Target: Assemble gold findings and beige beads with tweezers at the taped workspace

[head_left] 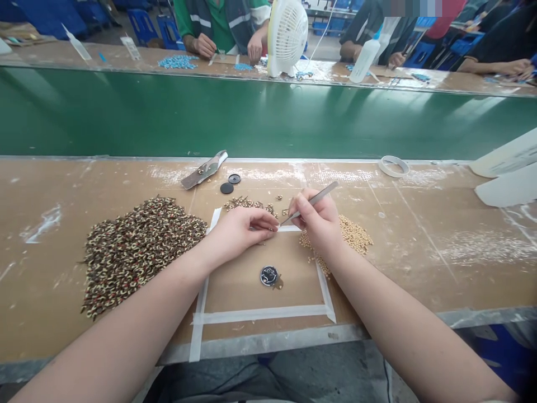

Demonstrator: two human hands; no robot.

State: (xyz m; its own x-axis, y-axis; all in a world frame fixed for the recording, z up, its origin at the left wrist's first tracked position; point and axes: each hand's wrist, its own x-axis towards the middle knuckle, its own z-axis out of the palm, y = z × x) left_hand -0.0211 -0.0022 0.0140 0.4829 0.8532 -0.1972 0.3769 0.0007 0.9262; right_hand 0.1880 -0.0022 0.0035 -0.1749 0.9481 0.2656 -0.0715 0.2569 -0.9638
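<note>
My right hand (pixel 316 221) grips slim metal tweezers (pixel 316 196), their tip pointing down and left. The tip almost meets the fingertips of my left hand (pixel 247 225), which are pinched together; anything between them is too small to make out. Just beyond my left hand lies a small heap of gold-coloured pieces (pixel 245 202). A pile of tan beads (pixel 354 234) lies beside and partly behind my right hand. Nearer to me, a small round dish of shiny black liquid (pixel 268 276) sits on the board, with a dark spill at its right edge.
White tape (pixel 260 317) frames the work area. At left is a large pile of small dark and cream pieces (pixel 142 246). Farther back lie black round lids (pixel 227 188), a folded strip (pixel 205 169) and a tape roll (pixel 394 166). Beyond the green belt (pixel 251 115), co-workers sit near a fan (pixel 287 39).
</note>
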